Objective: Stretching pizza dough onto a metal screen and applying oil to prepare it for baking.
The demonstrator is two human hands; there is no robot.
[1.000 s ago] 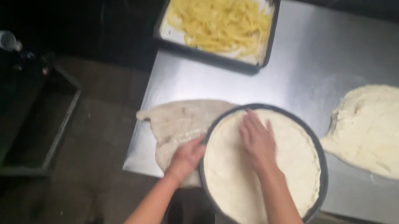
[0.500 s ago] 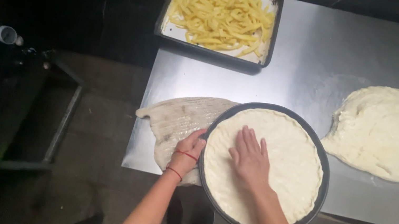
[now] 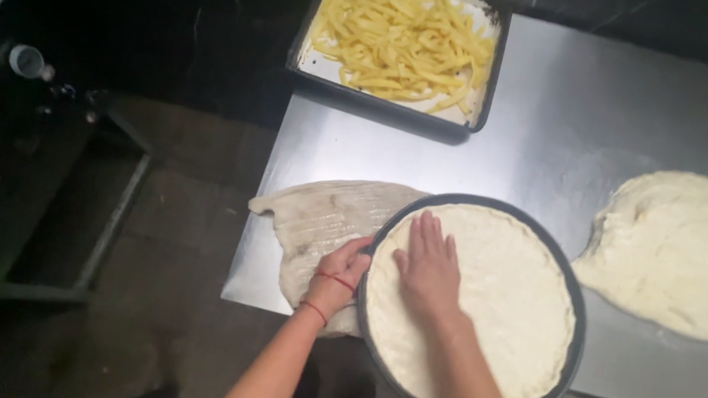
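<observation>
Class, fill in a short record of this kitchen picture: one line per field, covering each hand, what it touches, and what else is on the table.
left hand: grips the rim of the round pan
right hand: flat on the dough in the pan
under the pan's left edge: pale cloth
far side: dark tray of fries
right side: loose dough sheet
surface: metal table

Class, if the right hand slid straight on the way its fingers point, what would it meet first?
Likely the far rim of the round dark pan, after crossing the flat dough under the right hand.
</observation>
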